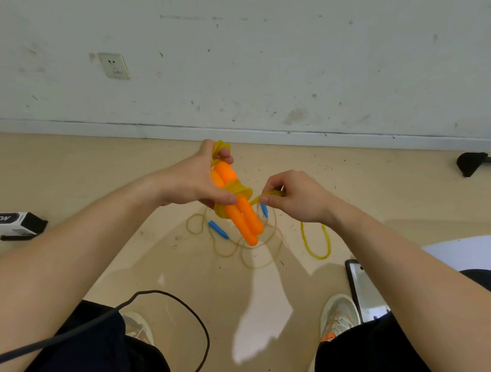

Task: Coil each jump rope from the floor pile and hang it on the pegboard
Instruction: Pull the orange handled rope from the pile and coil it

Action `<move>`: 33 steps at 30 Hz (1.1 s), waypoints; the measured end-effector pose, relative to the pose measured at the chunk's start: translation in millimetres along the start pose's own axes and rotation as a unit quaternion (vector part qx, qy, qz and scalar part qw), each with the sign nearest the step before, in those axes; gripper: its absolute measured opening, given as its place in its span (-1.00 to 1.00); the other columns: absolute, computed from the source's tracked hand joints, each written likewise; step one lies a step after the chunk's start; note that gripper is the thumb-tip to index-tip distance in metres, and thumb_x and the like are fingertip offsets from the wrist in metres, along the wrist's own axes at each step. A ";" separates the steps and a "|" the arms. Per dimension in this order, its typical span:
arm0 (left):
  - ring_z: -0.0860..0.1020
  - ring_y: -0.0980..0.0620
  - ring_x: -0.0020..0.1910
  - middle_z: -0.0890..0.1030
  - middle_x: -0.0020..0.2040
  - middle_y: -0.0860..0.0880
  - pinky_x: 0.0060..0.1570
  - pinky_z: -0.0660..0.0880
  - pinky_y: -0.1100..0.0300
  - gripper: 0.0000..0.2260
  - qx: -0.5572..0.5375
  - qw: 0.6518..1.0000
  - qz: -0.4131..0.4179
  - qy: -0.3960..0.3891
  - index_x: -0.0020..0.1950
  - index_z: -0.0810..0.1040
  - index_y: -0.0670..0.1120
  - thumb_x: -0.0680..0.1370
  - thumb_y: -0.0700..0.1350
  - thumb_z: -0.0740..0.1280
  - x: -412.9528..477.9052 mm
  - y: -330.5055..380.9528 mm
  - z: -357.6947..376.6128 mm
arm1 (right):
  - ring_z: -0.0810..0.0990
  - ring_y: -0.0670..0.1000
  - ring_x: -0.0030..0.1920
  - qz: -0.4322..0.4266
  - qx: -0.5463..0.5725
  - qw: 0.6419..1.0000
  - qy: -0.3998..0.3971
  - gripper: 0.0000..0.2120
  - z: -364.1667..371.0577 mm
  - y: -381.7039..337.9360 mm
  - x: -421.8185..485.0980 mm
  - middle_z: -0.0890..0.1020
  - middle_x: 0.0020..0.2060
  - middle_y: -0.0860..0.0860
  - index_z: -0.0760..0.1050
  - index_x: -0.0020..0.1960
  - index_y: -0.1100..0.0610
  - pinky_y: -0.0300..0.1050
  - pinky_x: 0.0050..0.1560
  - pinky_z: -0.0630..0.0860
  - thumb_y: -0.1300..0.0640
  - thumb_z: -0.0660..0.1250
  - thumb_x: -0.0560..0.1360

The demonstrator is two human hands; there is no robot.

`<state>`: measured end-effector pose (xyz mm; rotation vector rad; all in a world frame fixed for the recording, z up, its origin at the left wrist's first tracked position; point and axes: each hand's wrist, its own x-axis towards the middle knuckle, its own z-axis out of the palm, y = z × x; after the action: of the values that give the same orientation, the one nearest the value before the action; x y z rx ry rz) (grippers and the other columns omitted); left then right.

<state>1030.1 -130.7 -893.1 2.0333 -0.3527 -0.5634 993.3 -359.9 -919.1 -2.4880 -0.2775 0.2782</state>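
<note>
- The left hand (pixel 194 180) is closed around the pair of orange handles (pixel 244 219), held side by side in mid-air above the floor (pixel 98 179). The same hand clamps a bunch of folded loops near its fingertips.
- The yellow rope (pixel 240 189) is wound in several turns round the middle of the handles. Its free length runs to the right hand (pixel 291 196), which pinches it between thumb and forefinger just beside the bundle.
- A slack loop of the same cord hangs below the right wrist (whether it reaches the floor is hard to tell).
- The step in hand looks like binding the coil with its last stretch of cord. The pegboard is not in view.
- Handling, as a judgement: the cord is light, limp and probably smooth plastic, so the turns may spring loose if tension drops. The handles are stiff and give the firm hold.
- The bundle is best kept gripped across the wrapped middle, with the free end pinched close to the wrap and pulled taut.
- The blue-handled rope (pixel 218 229) lies tangled on the floor beneath the hands, uncoiled.
- A black cable (pixel 201 324) curves across the foreground near the knees.
</note>
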 end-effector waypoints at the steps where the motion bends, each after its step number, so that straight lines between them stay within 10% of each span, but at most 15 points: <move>1: 0.53 0.05 0.12 0.38 0.24 0.10 -0.26 0.64 0.12 -0.27 0.019 1.000 0.004 -0.002 0.32 0.25 0.01 0.33 -0.23 0.62 0.3 -0.8 2.6 | 0.53 -0.10 -0.27 0.009 -0.012 1.000 0.013 -0.80 2.0 -3.2 -0.1 0.62 -0.29 -0.07 0.63 -0.16 0.03 -0.12 -0.24 0.44 -0.07 0.39 0.53; 7: 0.44 0.02 0.18 0.34 0.27 0.03 -0.05 0.48 0.20 -0.24 0.147 0.981 0.076 0.099 0.30 0.20 0.00 0.31 -0.10 0.64 8.4 -2.6 12.6 | 0.53 0.03 -0.37 0.132 0.212 0.966 0.061 -0.66 6.9 -30.1 -8.5 0.55 -0.30 0.24 0.64 -0.12 0.25 -0.11 -0.43 0.51 0.02 0.26 0.61; 12: 0.38 0.09 0.12 0.25 0.22 0.07 0.03 0.37 0.22 -0.24 0.164 0.947 0.100 0.256 0.38 0.21 -0.12 0.37 -0.06 0.60 17.5 -12.0 28.2 | 0.39 -0.06 -0.51 0.154 0.448 0.881 0.009 -0.77 28.8 -57.7 -21.7 0.51 -0.34 0.04 0.55 0.15 0.13 -0.11 -0.39 0.52 0.15 0.13 0.65; 16: 0.43 -0.02 0.29 0.28 0.28 -0.01 0.14 0.54 0.07 -0.27 -0.022 0.949 0.057 0.308 0.29 0.21 -0.07 0.33 -0.03 0.61 31.2 -19.5 27.8 | 0.38 -0.15 -0.48 0.060 0.275 0.953 0.113 -0.67 56.6 -64.2 -28.9 0.42 -0.42 -0.07 0.40 0.36 -0.12 -0.08 -0.36 0.42 0.14 0.04 0.68; 19: 0.51 -0.06 0.24 0.29 0.31 -0.04 -0.23 0.66 0.09 -0.38 -0.172 0.938 -0.006 0.301 0.22 0.20 -0.04 0.41 -0.17 0.58 30.5 -14.6 22.9 | 0.38 -0.06 -0.38 0.011 0.097 0.986 0.132 -0.53 67.5 -58.8 -30.2 0.38 -0.40 -0.09 0.14 0.57 -0.10 0.02 -0.29 0.35 0.15 0.03 0.68; 25: 0.59 0.05 -0.03 0.37 0.11 0.04 -0.35 0.63 0.16 -0.32 -0.302 0.900 -0.105 0.295 0.24 0.23 -0.08 0.34 -0.16 0.63 25.1 -10.7 24.8 | 0.28 0.00 -0.40 -0.016 -0.177 0.977 0.118 -0.35 69.2 -52.9 -29.6 0.37 -0.22 -0.04 -0.11 0.61 0.03 -0.06 -0.45 0.18 0.18 0.11 0.61; 29: 0.58 0.08 -0.04 0.38 0.09 0.05 -0.33 0.64 0.15 -0.30 -0.304 0.895 -0.120 0.304 0.22 0.24 -0.07 0.31 -0.15 0.65 23.9 -7.9 22.1 | 0.45 0.09 -0.29 -0.054 -0.197 0.970 0.130 -0.44 63.6 -55.0 -27.5 0.42 -0.17 -0.03 -0.06 0.62 0.02 -0.03 -0.41 0.23 0.06 0.05 0.67; 33: 0.68 0.00 -0.05 0.49 0.17 -0.05 -0.22 0.66 0.05 -0.24 -0.360 0.886 -0.122 0.266 0.34 0.32 -0.21 0.28 -0.16 0.66 21.8 -4.4 10.3 | 0.44 -0.07 -0.29 -0.073 0.047 0.981 0.172 -0.63 64.1 -47.9 -29.9 0.44 -0.32 -0.11 0.36 0.46 -0.05 -0.07 -0.26 0.37 -0.01 0.02 0.69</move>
<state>1043.3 -146.2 -906.7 1.4162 0.4063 -0.2059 941.5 -294.4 -937.2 -2.3567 -0.2919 -0.1950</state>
